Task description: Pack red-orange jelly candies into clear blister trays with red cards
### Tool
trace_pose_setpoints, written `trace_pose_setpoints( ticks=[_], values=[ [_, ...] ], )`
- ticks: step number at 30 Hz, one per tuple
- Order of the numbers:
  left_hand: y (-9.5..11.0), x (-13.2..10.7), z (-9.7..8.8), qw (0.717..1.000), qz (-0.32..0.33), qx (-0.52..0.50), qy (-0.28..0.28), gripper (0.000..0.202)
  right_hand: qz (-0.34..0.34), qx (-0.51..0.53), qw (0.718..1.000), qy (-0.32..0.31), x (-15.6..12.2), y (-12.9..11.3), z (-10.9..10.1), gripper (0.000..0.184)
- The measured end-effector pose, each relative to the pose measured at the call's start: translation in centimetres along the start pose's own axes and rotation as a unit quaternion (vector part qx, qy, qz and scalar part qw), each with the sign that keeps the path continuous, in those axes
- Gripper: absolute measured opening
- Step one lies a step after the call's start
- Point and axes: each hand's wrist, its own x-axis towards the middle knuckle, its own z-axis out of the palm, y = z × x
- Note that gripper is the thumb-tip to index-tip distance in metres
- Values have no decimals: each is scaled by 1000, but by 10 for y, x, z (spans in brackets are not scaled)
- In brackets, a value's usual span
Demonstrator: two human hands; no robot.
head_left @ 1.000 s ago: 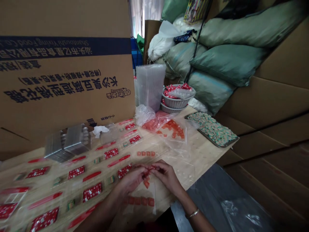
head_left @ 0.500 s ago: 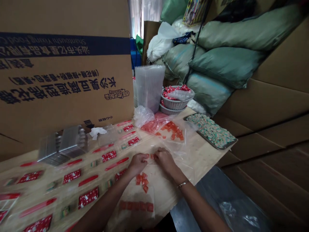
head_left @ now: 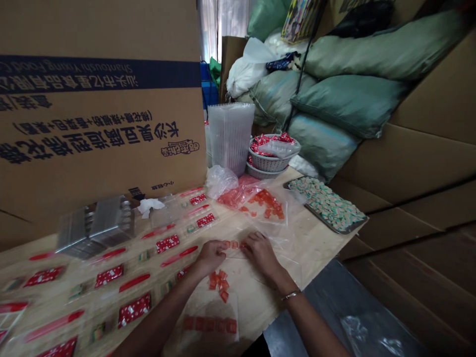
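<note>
Orange candy cubes: a row between your hands, a loose pile just nearer you.
Left hand: curled at the row's end, pinch hidden.
Right hand: curled on clear plastic film, pinch hidden.

This looks like a cramped packing storeroom. Red printed packets lie in rows on the desk, before a large printed cardboard carton, with bulging green sacks heaped behind.
</note>
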Motion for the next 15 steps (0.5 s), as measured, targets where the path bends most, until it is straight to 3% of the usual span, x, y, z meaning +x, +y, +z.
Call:
trace_pose_setpoints(
  ticks=[5,8,10,12,15],
  values=[
    [7,-8,0,999,21,-32,25,16,15,19,1000,-8,-2,-5,-5,12],
    [15,-25,-1,994,33,-88,57,6,-6,159,986,51,-14,-21,-6,17],
    [21,-41,0,980,1,-191,45,7,-12,312,947,71,-25,-39,-4,22],
    [25,-59,1,947,-70,-313,2,17,10,435,898,73,-40,-57,1,19],
    [27,-83,4,906,-148,-391,-71,27,61,522,846,93,-67,-76,12,17]
  ],
)
